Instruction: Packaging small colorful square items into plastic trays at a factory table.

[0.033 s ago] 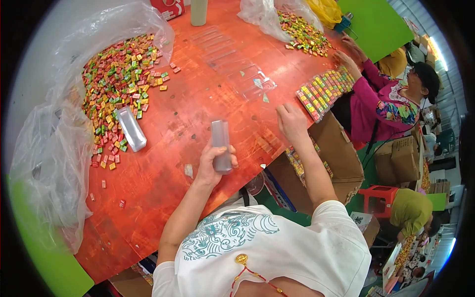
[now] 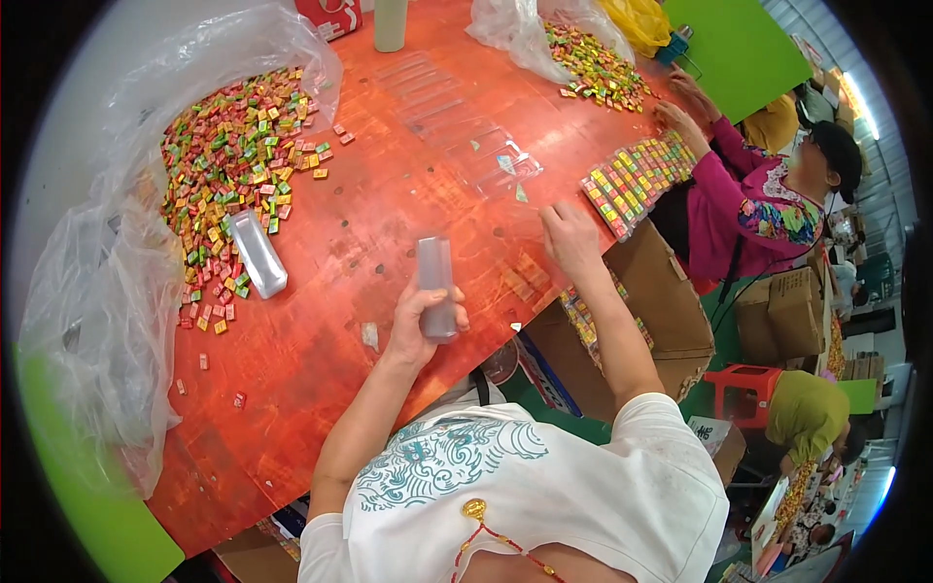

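My left hand [image 2: 424, 321] is wrapped round a narrow, clear plastic container [image 2: 436, 282], or several nested together, held upright above the table's near side. To its right my right hand [image 2: 571, 238] hovers over the table with the fingers curled and pinched. A faint see-through edge shows by its fingertips; what they hold, if anything, I cannot make out. A metal scoop-like tray [image 2: 258, 255] lies at the edge of a big heap of small red, green, yellow and orange wrapped pieces [image 2: 233, 146], left of my hands. Beyond my hands, a row of clear plastic trays [image 2: 432, 107] lies flat.
Clear plastic sheeting [image 2: 107, 321] surrounds the left heap. A block of packed pieces [image 2: 637, 180] stands at the right edge, by a co-worker in a magenta top [image 2: 743, 209]. Below that edge is an open cardboard box [image 2: 666, 301]. A pale cylinder [image 2: 390, 24] stands at the back.
Both hands have barely moved: the left with its clear container a touch to the right, the right a touch to the left.
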Demonstrator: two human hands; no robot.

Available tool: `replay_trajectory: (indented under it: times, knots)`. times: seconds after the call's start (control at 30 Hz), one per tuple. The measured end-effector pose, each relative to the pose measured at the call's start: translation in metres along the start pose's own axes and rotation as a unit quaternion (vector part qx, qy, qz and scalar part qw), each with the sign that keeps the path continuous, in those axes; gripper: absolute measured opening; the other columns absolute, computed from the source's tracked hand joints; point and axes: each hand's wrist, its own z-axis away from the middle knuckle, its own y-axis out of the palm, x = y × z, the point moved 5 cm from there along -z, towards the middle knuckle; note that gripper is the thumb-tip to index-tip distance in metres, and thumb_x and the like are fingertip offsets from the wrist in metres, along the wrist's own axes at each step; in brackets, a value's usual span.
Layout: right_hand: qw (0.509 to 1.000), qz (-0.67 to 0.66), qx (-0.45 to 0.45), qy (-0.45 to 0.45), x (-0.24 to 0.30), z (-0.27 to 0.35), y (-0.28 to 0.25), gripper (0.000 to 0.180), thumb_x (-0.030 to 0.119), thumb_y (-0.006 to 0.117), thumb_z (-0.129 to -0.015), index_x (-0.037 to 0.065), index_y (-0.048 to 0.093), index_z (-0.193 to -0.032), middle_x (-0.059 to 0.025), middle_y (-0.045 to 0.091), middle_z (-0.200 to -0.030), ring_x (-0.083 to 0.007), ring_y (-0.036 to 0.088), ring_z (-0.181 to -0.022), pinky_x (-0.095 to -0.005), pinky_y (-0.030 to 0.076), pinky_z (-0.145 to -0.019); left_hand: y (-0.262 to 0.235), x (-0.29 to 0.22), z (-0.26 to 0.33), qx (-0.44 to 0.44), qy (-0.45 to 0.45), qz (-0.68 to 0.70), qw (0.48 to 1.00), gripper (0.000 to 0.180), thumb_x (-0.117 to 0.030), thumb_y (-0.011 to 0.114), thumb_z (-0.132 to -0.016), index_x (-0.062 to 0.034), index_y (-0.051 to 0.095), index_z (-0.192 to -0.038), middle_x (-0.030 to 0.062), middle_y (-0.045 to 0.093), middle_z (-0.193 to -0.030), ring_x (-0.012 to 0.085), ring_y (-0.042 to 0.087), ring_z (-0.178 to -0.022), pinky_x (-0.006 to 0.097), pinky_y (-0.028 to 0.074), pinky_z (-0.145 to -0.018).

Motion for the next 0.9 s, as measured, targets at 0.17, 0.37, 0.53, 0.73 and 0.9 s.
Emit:
replay_trajectory:
  times: [0.17,0.37,0.53,0.73,0.9]
  knots:
    - [1.0,0.001,-0.005,-0.008,-0.018,-0.002,0.039,0.019,0.006,0.061,-0.079,0.007,0.061,-0.098,-0.01,0.055,-0.09,-0.0283,0.057,-0.086,-0.0384,0.046,-0.072,0.011,0.009,0.001,0.022,-0.018,0.0,1.0,0.044,-0.01,0.053,-0.082,-0.006,0.043,-0.124,0.0122,0.062,-0.087,0.025,0.065,-0.06,0.038,0.055,-0.054]
    - [0.967,-0.241,-0.038,0.068,0.026,-0.007,0.021,0.018,0.01,0.061,-0.085,0.004,0.062,-0.103,-0.0098,0.061,-0.092,-0.0239,0.061,-0.086,-0.033,0.047,-0.072,0.007,0.008,-0.001,-0.009,-0.002,-0.026,1.0,0.049,-0.011,0.057,-0.081,-0.0063,0.042,-0.127,0.0115,0.062,-0.087,0.0225,0.064,-0.059,0.034,0.054,-0.053]
    - [0.631,-0.708,0.235,0.211,0.116,0.012,-0.005,0.017,0.017,0.058,-0.094,0.0,0.061,-0.093,-0.0025,0.06,-0.076,-0.0105,0.059,-0.065,-0.0248,0.047,-0.059,0.011,0.015,-0.006,-0.015,0.027,-0.078,0.996,0.052,-0.014,0.06,-0.079,-0.0049,0.041,-0.127,0.0105,0.061,-0.085,0.0192,0.063,-0.059,0.031,0.054,-0.053]
    - [0.547,-0.775,0.223,0.225,0.117,0.025,0.0,0.016,0.017,0.057,-0.096,0.003,0.061,-0.091,0.0006,0.058,-0.075,-0.0062,0.05,-0.061,-0.021,0.042,-0.059,0.017,0.013,0.001,0.002,0.037,-0.113,0.993,0.052,-0.016,0.061,-0.077,-0.0038,0.043,-0.124,0.0098,0.06,-0.086,0.0168,0.061,-0.061,0.029,0.053,-0.055]
    - [0.599,-0.746,0.181,0.226,0.12,0.029,-0.002,0.018,0.02,0.058,-0.095,0.004,0.062,-0.089,0.0011,0.056,-0.066,-0.0081,0.056,-0.054,-0.0204,0.038,-0.049,0.021,0.014,0.006,-0.004,0.045,-0.143,0.989,0.051,-0.016,0.062,-0.077,-0.0039,0.043,-0.124,0.0101,0.061,-0.084,0.0161,0.06,-0.062,0.027,0.052,-0.056]
